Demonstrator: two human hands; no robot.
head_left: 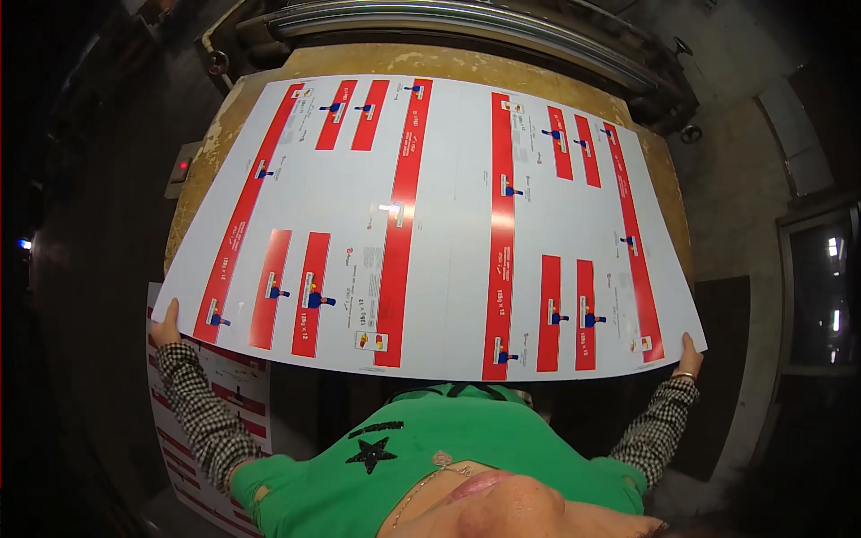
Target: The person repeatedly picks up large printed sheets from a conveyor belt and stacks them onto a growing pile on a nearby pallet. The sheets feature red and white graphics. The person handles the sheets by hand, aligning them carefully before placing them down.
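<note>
A large white printed sheet (453,224) with red bands and small blue figures lies over a worn yellowish board (377,61). Its near edge overhangs toward my body. At the near left corner my left hand (166,325) is closed on the sheet, with the thumb on top and the other fingers mostly hidden beneath. My right hand (689,356) grips the near right corner in the same way, arm stretched wide. The sheet's underside cannot be seen.
Beyond the board runs a machine with long metal rollers (466,20). More printed sheets (254,381) with red bands lie lower, at the near left. A small box (182,170) with a red light stands by the board's left edge. A glazed frame (830,287) is at the far right.
</note>
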